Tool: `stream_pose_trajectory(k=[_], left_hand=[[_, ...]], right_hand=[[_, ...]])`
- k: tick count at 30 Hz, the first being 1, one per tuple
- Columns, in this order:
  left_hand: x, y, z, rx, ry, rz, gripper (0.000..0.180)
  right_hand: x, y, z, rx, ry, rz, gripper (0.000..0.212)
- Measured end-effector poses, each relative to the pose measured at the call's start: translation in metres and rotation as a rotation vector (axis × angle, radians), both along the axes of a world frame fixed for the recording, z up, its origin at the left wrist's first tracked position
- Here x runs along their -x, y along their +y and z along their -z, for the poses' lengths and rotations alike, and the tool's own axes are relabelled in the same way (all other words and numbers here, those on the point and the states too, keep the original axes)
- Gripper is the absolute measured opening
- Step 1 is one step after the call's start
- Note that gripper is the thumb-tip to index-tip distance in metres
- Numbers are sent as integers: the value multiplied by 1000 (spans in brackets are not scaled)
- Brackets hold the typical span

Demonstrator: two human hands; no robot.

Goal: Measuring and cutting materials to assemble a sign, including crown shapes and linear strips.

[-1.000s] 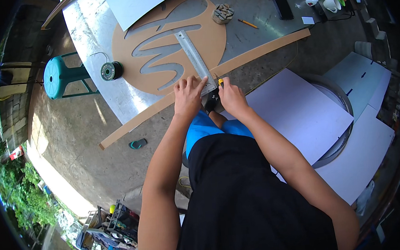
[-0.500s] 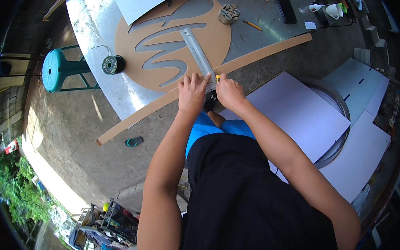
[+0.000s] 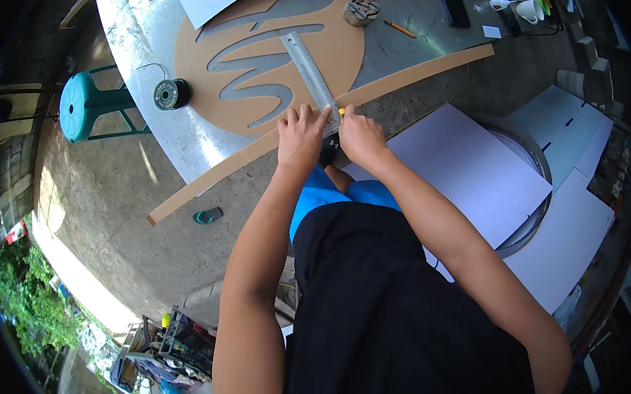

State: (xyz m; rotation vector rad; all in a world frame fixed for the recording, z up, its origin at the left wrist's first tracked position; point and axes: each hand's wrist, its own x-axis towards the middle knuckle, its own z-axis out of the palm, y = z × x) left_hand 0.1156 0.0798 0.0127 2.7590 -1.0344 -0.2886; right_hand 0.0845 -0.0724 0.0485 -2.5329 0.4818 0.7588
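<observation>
my left hand (image 3: 299,138) spread, pressing metal ruler (image 3: 306,66) on brown strip (image 3: 409,77) | right hand (image 3: 362,138) clenched around yellow-handled tool (image 3: 342,112) | strip along tabletop (image 3: 400,51) edge, left end overhanging; probably light, bendy; i'd hold beside ruler

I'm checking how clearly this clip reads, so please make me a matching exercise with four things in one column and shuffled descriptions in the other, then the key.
Things
1. ruler
2. strip
3. yellow tool
4. stool

Descriptions
A. teal, left of the table
B. gripped in the right hand
C. silver, with fingers of the left hand on it
D. long and brown, crossed by a metal straightedge

Pairs: 1-C, 2-D, 3-B, 4-A
</observation>
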Motion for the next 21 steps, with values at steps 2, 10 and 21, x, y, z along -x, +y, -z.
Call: stream_pose_trajectory(k=[2,10,21], left_hand=[[-1,0,-1,-9,-6,6,57],[0,-3,2,-35,50,-16,80],[0,-1,0,-6,52,-20,78]], right_hand=[[-1,-1,2,1,8,0,21],[17,-4,2,-9,57,29,23],[3,-5,-1,-25,0,44,24]])
